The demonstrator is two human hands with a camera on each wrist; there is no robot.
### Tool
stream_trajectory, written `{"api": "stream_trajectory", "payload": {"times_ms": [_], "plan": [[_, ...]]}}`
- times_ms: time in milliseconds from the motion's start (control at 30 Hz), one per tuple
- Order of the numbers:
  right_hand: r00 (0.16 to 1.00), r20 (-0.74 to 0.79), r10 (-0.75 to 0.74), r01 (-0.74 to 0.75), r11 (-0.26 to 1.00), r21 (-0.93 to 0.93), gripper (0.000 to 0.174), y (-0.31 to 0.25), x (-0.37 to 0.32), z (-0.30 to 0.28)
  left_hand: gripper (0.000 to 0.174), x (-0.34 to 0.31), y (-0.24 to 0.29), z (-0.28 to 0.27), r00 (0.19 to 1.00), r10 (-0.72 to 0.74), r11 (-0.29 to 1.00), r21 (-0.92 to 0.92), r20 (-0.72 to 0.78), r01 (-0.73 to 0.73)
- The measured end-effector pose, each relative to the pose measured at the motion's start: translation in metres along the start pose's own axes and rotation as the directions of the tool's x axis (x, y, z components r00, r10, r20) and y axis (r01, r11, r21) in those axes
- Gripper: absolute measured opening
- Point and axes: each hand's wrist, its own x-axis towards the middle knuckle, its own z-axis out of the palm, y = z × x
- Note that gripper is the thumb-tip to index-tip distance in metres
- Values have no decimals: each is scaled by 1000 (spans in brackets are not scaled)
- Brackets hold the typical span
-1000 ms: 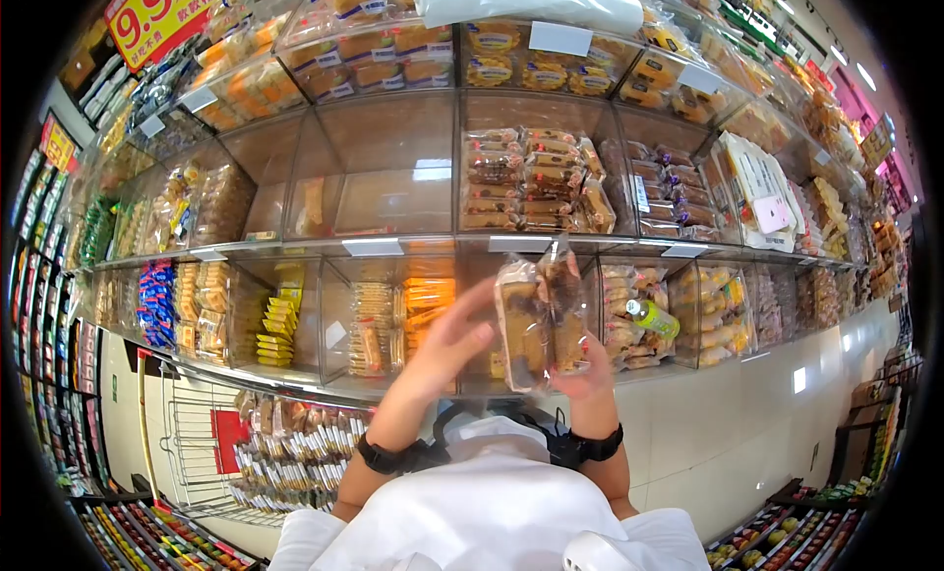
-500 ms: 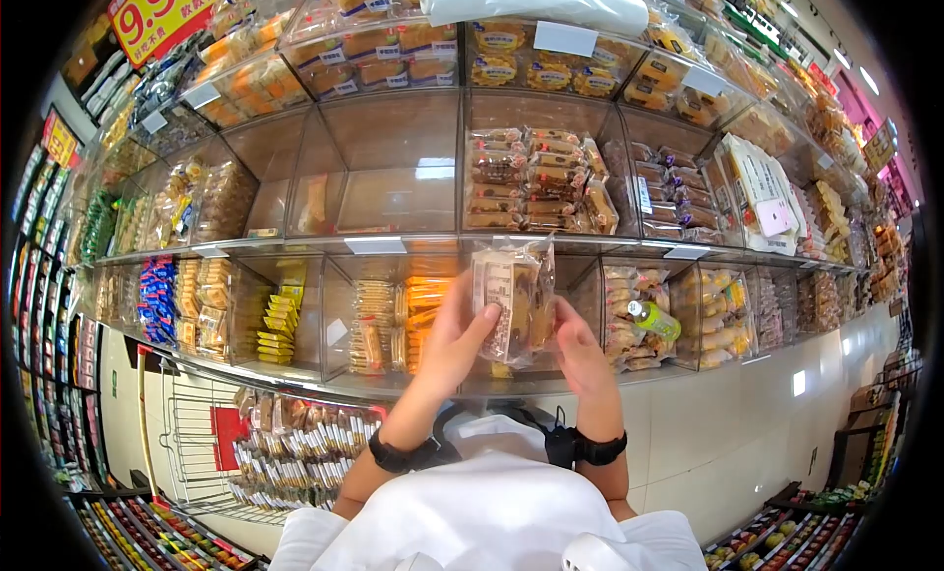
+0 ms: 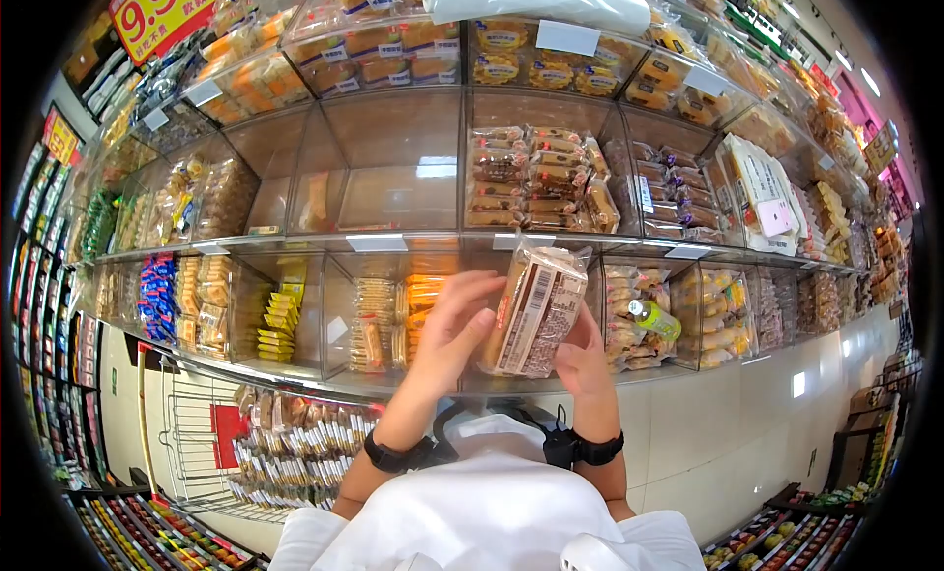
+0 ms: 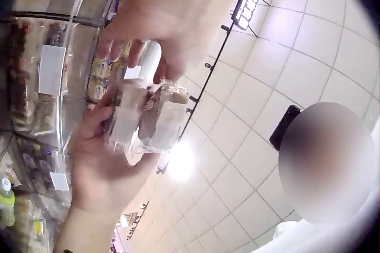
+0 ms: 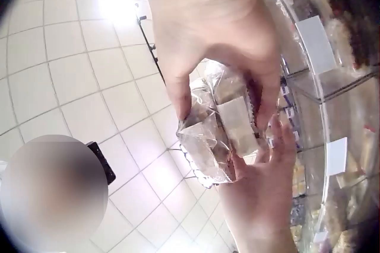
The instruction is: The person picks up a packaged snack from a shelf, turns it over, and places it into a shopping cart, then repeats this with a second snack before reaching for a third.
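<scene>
Both hands meet at two clear-wrapped cake packs [image 3: 541,315], held in the air before the lower display bins [image 3: 377,243]. The right hand [image 3: 587,360] grips them, thumb and fingers parted about as wide as the packs, and seems to carry most of the weight. The left hand [image 3: 452,330] lies at the other side, fingers fairly straight and apart from its thumb, which touches the wrapping, probably as a light steadying. One pack's printed, barcoded face is angled up, likely so it can be read. Beyond sit orange packets [image 3: 425,296] and a green bottle [image 3: 654,320]; a wire shopping cart [image 3: 187,423] stands lower left.
</scene>
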Motion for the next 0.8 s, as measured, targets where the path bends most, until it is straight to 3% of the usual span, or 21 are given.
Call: {"api": "stream_trajectory", "payload": {"times_ms": [33,133,233,333,433,467,600,700,800], "plan": [[1000,5,0,0,1000,27,79,0,-1,0,40,-1,-2,0,1000,10,1000,9,13,-11],[1000,-23,4,-4,1000,3,81,-1,-4,1,45,-2,2,9,995,-103,961,-256,8,102],[999,-5,35,-35,999,-11,83,0,-8,-2,48,-3,3,9,986,-150,927,-338,69,165],[976,140,165,-160,986,-45,86,4,-18,-15,48,-3,8,13,982,-185,956,-226,31,187],[945,222,240,-210,966,-152,86,3,-16,-16,50,-5,-2,19,990,-93,996,3,-106,94],[959,191,208,-170,966,-197,78,2,-18,-14,53,-6,-1,19,983,-123,992,-11,-138,122],[981,49,185,-175,971,-165,63,0,-18,-13,52,-7,3,24,961,-19,1000,-27,-275,12],[987,65,148,-138,980,-146,60,4,-17,-14,50,-8,-3,23,960,-58,998,-37,-275,50],[987,70,145,-120,951,-284,60,1,-19,-6,49,-12,1,25,958,-96,993,43,-269,111]]}}
